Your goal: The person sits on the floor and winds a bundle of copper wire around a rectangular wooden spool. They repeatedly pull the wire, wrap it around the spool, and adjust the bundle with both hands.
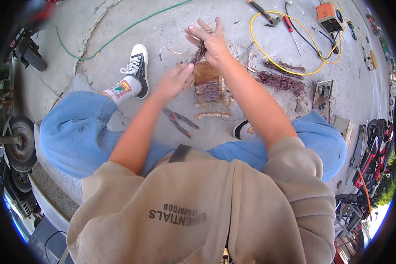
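Observation:
A bundle of dark brownish copper wire (pixel 199 53) stands up between my hands, over the floor ahead of me. My left hand (pixel 178 79), slightly blurred, is closed round its lower end. Against the upper part rests my right hand (pixel 213 44), its fingers stretched out and spread. Just below the bundle sits a transformer-like coil block (pixel 208 77) with a brown top and windings on its side. Pliers with red-and-black handles (pixel 180 122) lie on the concrete nearer to me.
Right of the block lie bundles of dark wire (pixel 281 82) and a metal piece (pixel 322 94). Farther right are a yellow hose (pixel 255 39), a hammer (pixel 265 14), a red screwdriver (pixel 290 33) and an orange box (pixel 329 17). A green hose (pixel 119 42) curves across the left.

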Demonstrator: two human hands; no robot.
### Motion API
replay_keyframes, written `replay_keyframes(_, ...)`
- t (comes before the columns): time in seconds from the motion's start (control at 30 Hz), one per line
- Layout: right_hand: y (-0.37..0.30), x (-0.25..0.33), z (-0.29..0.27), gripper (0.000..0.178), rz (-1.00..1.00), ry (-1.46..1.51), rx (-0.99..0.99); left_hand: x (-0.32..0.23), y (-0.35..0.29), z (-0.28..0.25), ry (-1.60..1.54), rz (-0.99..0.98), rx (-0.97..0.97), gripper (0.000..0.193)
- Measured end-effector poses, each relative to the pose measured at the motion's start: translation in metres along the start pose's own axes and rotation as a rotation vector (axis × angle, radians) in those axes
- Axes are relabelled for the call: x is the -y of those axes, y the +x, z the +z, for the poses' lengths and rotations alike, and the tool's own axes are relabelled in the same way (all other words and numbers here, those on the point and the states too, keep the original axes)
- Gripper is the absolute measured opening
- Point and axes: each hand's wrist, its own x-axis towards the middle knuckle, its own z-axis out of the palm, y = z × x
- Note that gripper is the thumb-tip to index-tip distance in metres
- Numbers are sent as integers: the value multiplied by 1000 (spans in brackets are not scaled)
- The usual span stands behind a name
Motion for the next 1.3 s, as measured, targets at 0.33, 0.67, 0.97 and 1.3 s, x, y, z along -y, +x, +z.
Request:
replay_keyframes(0.33,-6,11,-20,38,365,263,88,5,2,6,14,-195,57,36)
replay_keyframes(0.67,-11,-12,-5,46,93,-285,-309,21,3,23,1139,65,-335,41)
replay_keyframes(0.97,18,-22,-43,42,181,-614,-202,100,-9,-70,560,-5,-350,47)
replay_keyframes(1.3,7,-29,-159,26,443,-776,-221,107,-13,-93,675,-319,77,40)
